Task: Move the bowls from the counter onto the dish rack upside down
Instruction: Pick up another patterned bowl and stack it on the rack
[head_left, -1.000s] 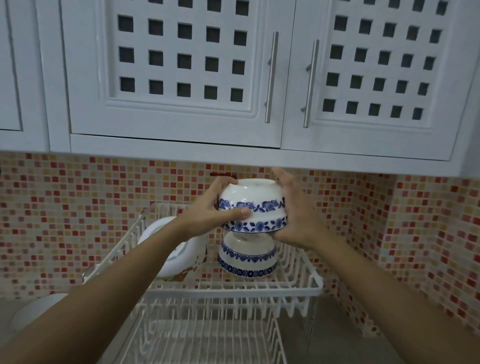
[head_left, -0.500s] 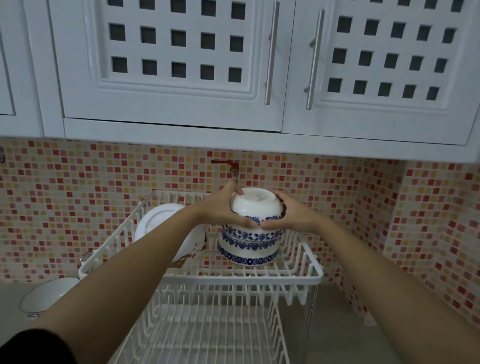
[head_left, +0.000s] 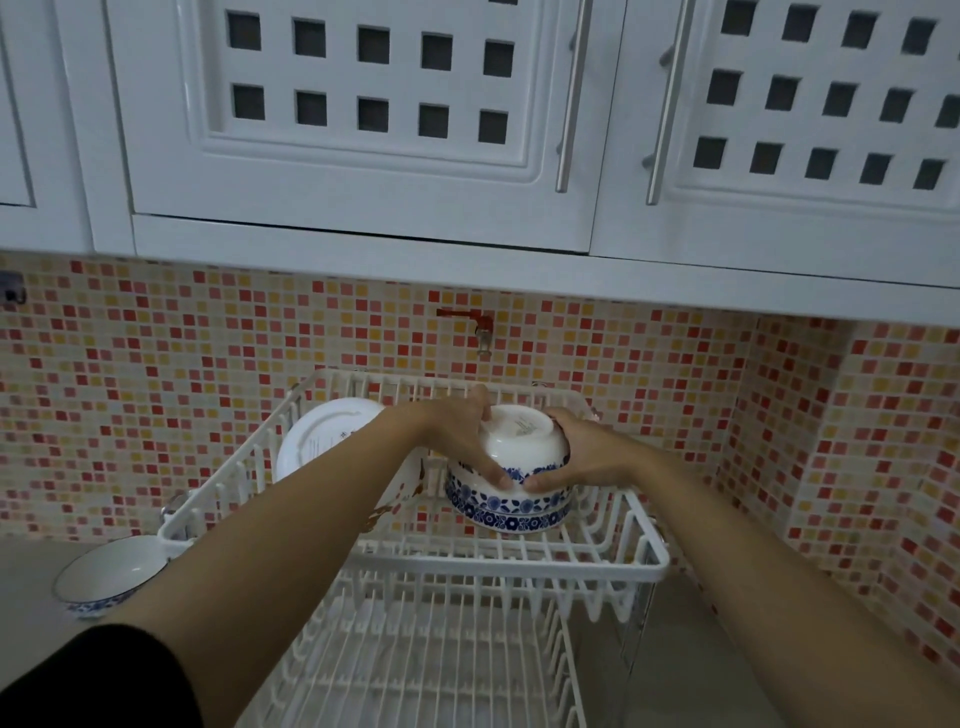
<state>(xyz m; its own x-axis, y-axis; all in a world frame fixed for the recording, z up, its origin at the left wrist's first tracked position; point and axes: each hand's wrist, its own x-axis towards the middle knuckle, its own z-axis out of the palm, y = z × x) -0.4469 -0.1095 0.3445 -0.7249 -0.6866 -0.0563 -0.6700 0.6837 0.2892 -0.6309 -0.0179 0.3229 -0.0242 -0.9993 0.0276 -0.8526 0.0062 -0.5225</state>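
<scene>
An upside-down white bowl (head_left: 519, 441) with a blue flower band sits nested over a second upside-down bowl (head_left: 511, 514) on the upper tier of the white dish rack (head_left: 519, 558). My left hand (head_left: 462, 436) grips its left side and my right hand (head_left: 576, 457) its right side, thumbs pressed on the blue band. One more blue-and-white bowl (head_left: 106, 577) stands upright on the counter at the lower left, partly hidden by my left arm.
A white plate (head_left: 322, 436) leans upright in the rack's left slots. The rack's lower tier (head_left: 415, 660) lies beneath. A small tap (head_left: 480, 332) sticks out of the mosaic tile wall behind. White cabinets (head_left: 363, 130) hang overhead.
Both hands have lowered the upside-down bowl from above the rack onto the bowl standing there, so the two now nest. The view has tilted down, bringing the counter bowl into sight.
</scene>
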